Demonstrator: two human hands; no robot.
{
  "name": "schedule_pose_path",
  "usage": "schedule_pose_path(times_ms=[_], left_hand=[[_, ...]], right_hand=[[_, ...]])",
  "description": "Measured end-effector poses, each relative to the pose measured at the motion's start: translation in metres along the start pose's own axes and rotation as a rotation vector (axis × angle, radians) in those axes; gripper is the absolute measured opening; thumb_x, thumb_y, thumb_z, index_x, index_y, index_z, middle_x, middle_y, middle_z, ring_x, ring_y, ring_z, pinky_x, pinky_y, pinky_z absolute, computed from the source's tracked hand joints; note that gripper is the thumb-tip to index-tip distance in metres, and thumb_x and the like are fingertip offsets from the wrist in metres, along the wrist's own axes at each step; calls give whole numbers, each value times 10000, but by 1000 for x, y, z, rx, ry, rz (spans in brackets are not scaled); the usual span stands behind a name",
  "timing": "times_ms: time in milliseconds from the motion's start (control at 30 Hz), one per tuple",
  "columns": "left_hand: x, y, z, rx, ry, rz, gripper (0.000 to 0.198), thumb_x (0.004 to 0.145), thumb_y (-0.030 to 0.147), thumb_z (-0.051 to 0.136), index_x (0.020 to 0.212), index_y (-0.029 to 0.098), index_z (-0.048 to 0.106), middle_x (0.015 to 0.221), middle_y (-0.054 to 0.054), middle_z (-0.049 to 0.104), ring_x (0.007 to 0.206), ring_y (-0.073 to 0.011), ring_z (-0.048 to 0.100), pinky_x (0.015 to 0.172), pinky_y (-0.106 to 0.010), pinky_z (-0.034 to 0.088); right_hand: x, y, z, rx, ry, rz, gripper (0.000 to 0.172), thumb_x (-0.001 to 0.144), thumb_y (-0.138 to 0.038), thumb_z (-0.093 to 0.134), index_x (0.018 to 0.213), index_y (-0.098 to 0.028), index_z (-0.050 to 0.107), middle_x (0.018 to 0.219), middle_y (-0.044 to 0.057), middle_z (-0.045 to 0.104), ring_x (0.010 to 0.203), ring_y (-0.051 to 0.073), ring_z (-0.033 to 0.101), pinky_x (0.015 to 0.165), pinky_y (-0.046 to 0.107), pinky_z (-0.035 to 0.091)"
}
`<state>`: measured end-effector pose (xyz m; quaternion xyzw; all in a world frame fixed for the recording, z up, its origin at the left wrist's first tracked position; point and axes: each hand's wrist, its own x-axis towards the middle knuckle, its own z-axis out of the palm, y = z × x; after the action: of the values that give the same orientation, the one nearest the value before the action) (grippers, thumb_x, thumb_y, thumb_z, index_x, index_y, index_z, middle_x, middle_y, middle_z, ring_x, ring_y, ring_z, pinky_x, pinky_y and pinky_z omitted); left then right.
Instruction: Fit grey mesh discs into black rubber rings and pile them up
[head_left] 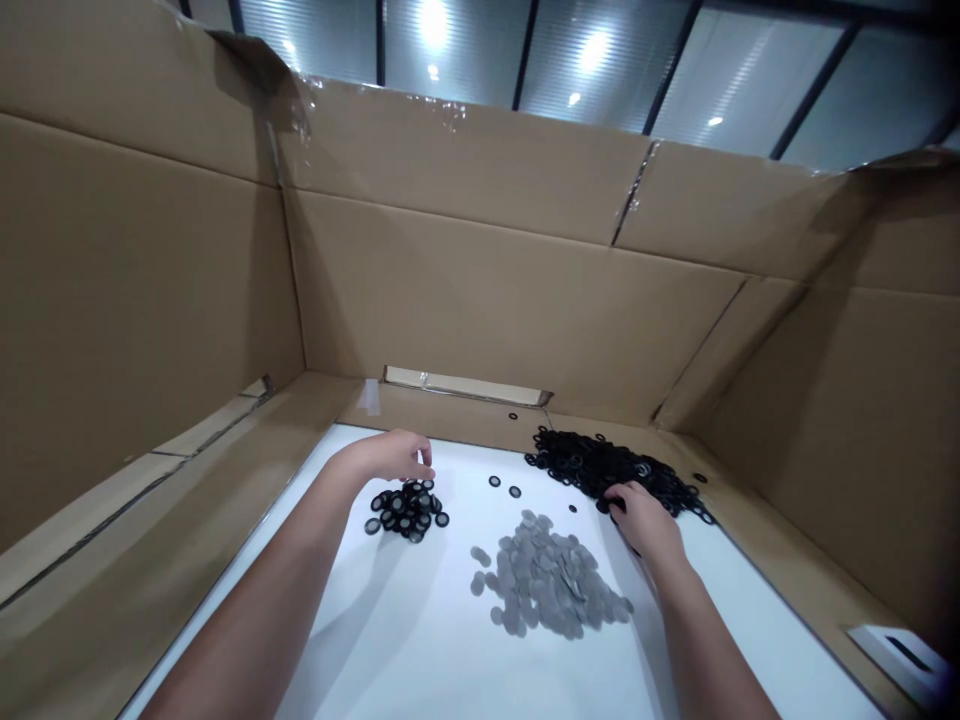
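Three piles sit inside a big opened cardboard box [517, 310] on a white board [465, 465]: a heap of black rings [592, 465], a spread of gray mesh discs [544, 585], and a small batch of black-rimmed rings [407, 510]. Hands are well apart: the right hand [645, 525] is down at the heap's edge, the left hand [394, 455] right over the small batch, and I can't tell if either's gripping anything. Couple of loose rings [495, 481] lie between.
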<state>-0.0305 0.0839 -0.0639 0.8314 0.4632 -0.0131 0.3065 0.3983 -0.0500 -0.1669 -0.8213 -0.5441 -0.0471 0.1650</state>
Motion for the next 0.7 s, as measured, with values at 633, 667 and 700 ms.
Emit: schedule_pose_path(times_ms=[633, 667, 700], left_hand=[[-32, 76, 27, -127, 168, 507, 247, 909, 394, 536, 817, 213, 677, 712, -1, 668, 616, -154, 550, 545, -258, 335], [-34, 75, 24, -118, 215, 500, 244, 905, 393, 541, 813, 212, 675, 701, -1, 664, 605, -154, 543, 544, -261, 330], [-36, 75, 21, -111, 260, 490, 243, 900, 394, 547, 807, 209, 674, 703, -6, 666, 606, -157, 546, 548, -264, 330]], right_hand=[[-70, -162, -35, 1163, -325, -317, 304, 899, -410, 664, 1132, -225, 606, 999, 50, 681, 852, 203, 682, 697, 331, 578], [-72, -160, -32, 1073, -383, -364, 287, 889, -379, 670, 1133, -234, 620, 1031, 47, 672, 863, 201, 673, 706, 325, 565], [-75, -159, -30, 935, -452, -427, 265, 867, -344, 689, 1107, -240, 649, 1051, 43, 668, 861, 198, 664, 719, 322, 550]])
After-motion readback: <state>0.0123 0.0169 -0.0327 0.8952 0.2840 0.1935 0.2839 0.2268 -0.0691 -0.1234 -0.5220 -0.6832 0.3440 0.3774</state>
